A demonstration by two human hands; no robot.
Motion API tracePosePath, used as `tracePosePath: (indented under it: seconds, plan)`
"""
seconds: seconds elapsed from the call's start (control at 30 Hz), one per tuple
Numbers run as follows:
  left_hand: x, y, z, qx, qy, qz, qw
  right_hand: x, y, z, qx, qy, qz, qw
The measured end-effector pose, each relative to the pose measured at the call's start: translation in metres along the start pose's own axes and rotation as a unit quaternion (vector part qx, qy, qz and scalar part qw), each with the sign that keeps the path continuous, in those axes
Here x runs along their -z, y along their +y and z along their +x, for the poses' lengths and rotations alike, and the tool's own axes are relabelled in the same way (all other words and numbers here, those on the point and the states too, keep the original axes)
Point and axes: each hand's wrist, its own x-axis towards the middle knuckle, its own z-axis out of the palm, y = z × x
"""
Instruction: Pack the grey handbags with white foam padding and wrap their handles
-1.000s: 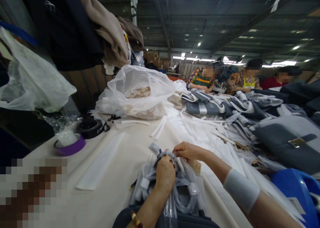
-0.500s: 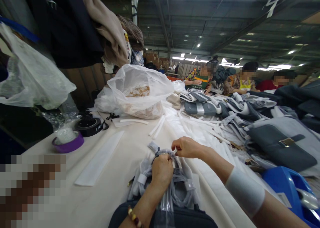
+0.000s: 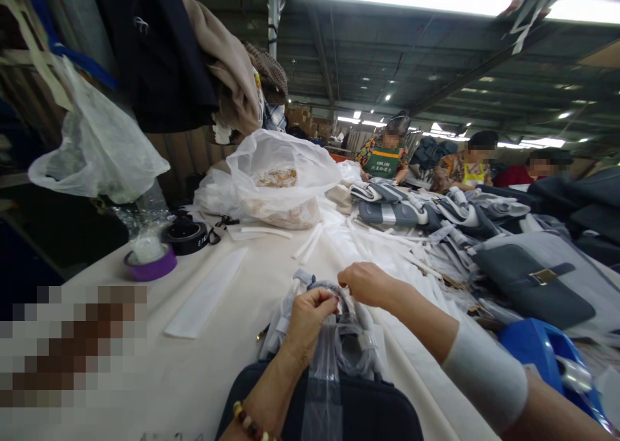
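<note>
- Pinches with left hand (image 3: 307,318), thumb and forefinger together by wrapped handle (image 3: 328,285); cannot tell contents, nor grip of right hand (image 3: 371,285) just beside.
- Has dark bag (image 3: 375,405) below both hands.
- Best to steady handle, keep clear film (image 3: 322,389) flat.
- Notes white strips (image 3: 415,257) crowding right; purple tape roll (image 3: 152,266) left.

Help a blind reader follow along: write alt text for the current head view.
A person's left hand and right hand are close together at the wrapped top of a dark bag, at a cream table. Beyond are a purple tape roll, a translucent sack and people near piled bags.
</note>
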Motion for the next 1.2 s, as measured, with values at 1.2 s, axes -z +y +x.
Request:
tracePosePath:
  seconds: [1.2]
  plan:
    - [0.006, -0.012, -0.02, -0.048, -0.031, -0.146, 0.988, -0.08, -0.001, -0.057, 0.062, 0.326, 0.394, 0.857]
